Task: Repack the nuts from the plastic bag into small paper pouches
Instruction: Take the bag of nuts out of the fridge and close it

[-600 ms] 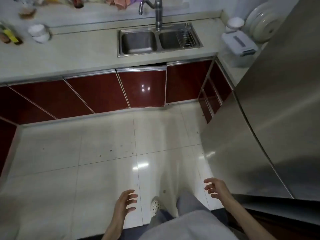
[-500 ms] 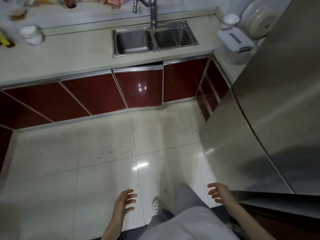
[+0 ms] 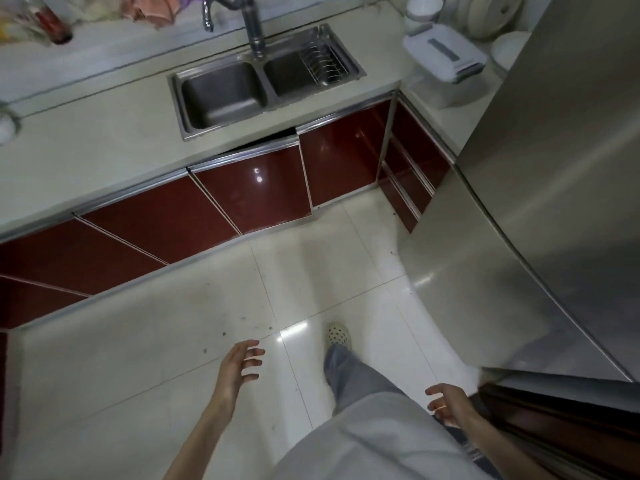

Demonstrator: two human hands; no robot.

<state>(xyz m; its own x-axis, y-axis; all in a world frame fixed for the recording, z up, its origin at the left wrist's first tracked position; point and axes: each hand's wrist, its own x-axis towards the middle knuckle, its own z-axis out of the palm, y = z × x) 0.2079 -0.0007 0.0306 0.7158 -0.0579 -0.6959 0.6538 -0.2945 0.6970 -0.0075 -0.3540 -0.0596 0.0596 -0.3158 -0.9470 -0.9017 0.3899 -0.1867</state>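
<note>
Head view: pale tiled floor [image 3: 156, 341] lies open between red cabinets [image 3: 249, 195] and steel fridge [image 3: 536, 202].
Left hand [image 3: 239, 365] and right hand [image 3: 450, 403] hang loosely spread, holding nothing; nuts, bag and pouches not visible.

At the upper left of the frame, blurred bottles [image 3: 52, 26] are running off the top edge. The bottom edge is cutting off my forearms.

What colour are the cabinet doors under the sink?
Glossy dark red cabinet doors with silver edging, seen in the head view.
</note>
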